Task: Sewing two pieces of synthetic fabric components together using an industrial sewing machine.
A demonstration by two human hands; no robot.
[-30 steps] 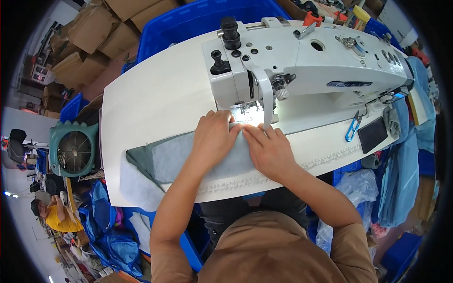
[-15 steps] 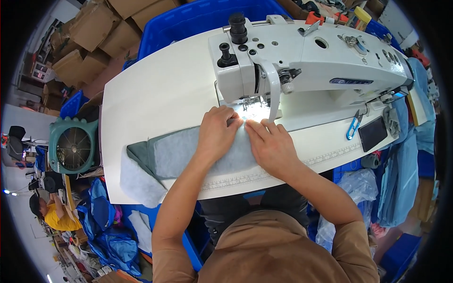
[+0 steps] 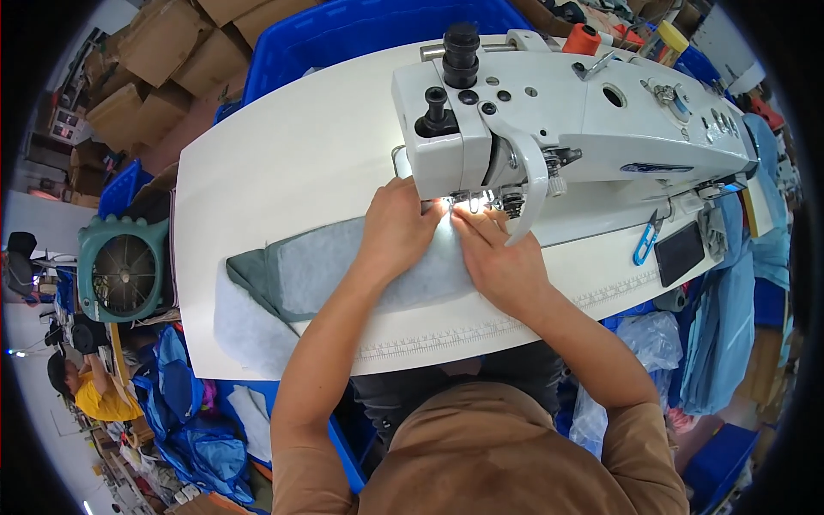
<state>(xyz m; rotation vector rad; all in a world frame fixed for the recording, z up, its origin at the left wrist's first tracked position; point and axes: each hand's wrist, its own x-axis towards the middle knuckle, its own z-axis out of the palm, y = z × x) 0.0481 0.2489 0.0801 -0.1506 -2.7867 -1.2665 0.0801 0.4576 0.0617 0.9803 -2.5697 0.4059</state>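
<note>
A grey-green fabric piece with a pale fleecy layer [image 3: 330, 262] lies on the white sewing table, its left end folded over at an angle. Its upper edge runs under the head of a white sewing machine [image 3: 558, 112], where a bright lamp lights the needle area. My left hand [image 3: 396, 227] grips the cloth just left of the needle, thumb toward the foot. From the right, my right hand [image 3: 505, 262] pinches it with fingertips beside the presser foot. The hands almost meet there, and the fingertips are partly lost in glare and behind machine parts.
To the right lie blue thread snips [image 3: 645, 242] and a dark phone [image 3: 680, 254]. A ruler strip [image 3: 429, 344] runs along the table's near edge. Behind stands a blue bin [image 3: 283, 60]; a green fan [image 3: 125, 271] is at left, with a person in yellow [image 3: 103, 396] beyond.
The view has shifted slightly, so the machine appears farther right. My right fingertips have moved in closer to the needle, partly under the machine head. Both hands stay on the fabric.
</note>
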